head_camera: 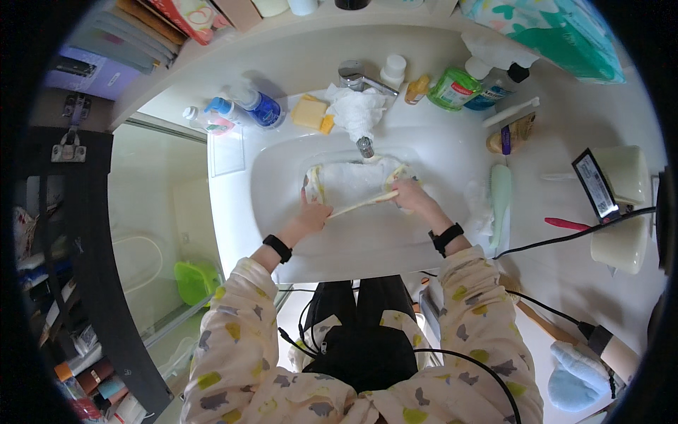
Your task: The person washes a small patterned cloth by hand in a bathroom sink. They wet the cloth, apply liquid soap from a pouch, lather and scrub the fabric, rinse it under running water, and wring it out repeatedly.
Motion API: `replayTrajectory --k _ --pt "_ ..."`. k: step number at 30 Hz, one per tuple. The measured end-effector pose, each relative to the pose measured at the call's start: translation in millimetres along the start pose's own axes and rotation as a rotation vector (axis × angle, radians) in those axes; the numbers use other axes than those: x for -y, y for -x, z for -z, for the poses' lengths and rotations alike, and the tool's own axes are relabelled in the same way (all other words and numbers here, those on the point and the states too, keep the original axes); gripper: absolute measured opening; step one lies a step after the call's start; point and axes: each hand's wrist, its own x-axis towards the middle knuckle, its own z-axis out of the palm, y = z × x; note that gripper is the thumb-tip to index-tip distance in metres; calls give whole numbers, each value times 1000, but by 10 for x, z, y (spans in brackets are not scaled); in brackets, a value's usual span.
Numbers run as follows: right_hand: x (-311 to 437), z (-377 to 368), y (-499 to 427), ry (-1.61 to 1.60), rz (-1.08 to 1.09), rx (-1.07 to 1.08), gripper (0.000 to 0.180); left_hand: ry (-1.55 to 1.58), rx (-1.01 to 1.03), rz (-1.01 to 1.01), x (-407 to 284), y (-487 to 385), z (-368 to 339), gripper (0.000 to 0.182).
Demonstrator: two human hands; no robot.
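A wet white cloth with yellow-patterned ends lies in the white washbasin, below the faucet spout. A narrow pale yellow strip runs straight between my hands; whether it is part of the cloth or a separate stick, I cannot tell. My left hand is closed on its lower left end, index finger stretched up against the cloth's left end. Higher up, my right hand grips the other end, beside the cloth's right end. Both wrists wear black bands.
A white cloth is wrapped around the faucet. Yellow sponges, a blue bottle and a green bottle stand along the back rim. A mint hairbrush lies at right. Black cable crosses the right side.
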Motion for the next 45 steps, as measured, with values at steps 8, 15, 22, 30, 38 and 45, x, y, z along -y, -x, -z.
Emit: replayTrajectory --k 8,15,22,30,38,45 --pt "561 1509 763 12 95 -353 7 458 -440 -161 91 690 1373 18" --pt "1007 2141 1263 -24 139 -585 8 486 -665 -138 -196 1370 2088 17" --pt "1235 2559 1485 41 178 -675 14 552 -705 -130 -230 1585 2356 19" --pt "1055 2584 1276 372 38 -649 34 321 -594 -194 -42 1353 2417 21" --pt "417 1418 1309 363 -40 -747 31 -101 -837 13 -67 1118 1489 9" --pt "17 202 1394 525 64 -506 27 -204 -601 -133 -219 885 165 10"
